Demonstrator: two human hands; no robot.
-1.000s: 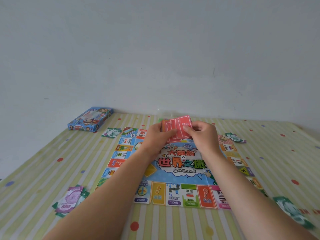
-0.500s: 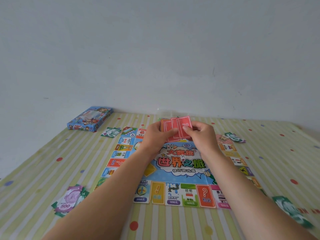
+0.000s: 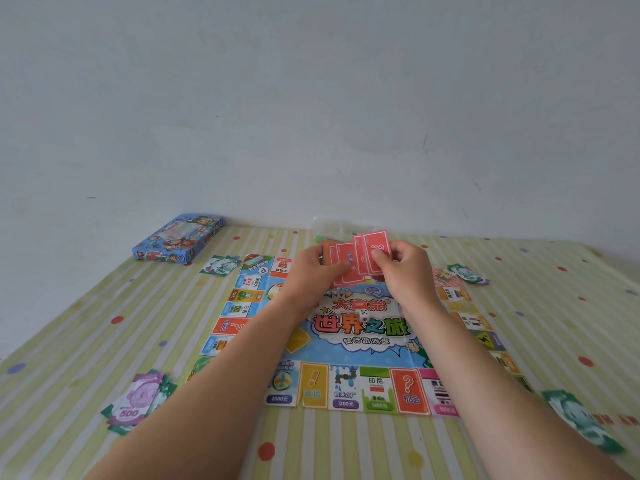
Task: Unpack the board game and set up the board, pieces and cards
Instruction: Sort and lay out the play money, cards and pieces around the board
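Red-backed cards (image 3: 349, 268) are held in a fan by both hands above the far edge of the board (image 3: 360, 341), as seen in the head view. The left hand (image 3: 308, 275) grips most of the fan with its thumb laid across the backs. The right hand (image 3: 405, 271) pinches the rightmost cards, its fingers (image 3: 379, 256) curled on them. The spread suggests the deck is being sorted or counted before it is set down. A white question mark shows on the outermost card. The board lies unfolded and flat on the desk (image 3: 104, 323), which is covered with a striped, dotted cloth. Its centre reads "大富翁", "世界之旅" and "银行游戏盘". The near row of squares reads "2000元", "自来水厂 1200元", "印尼" and a red "机会" with a question mark. Banknotes (image 3: 136, 401) lie in four loose piles off the board's corners, probably one share per player. The top purple note at near left is marked "500". The blue game box (image 3: 178, 240) sits closed at far left against the wall, well apart from the play area. No tokens can be made out, and the small white die near the title appears to be printed on the board.
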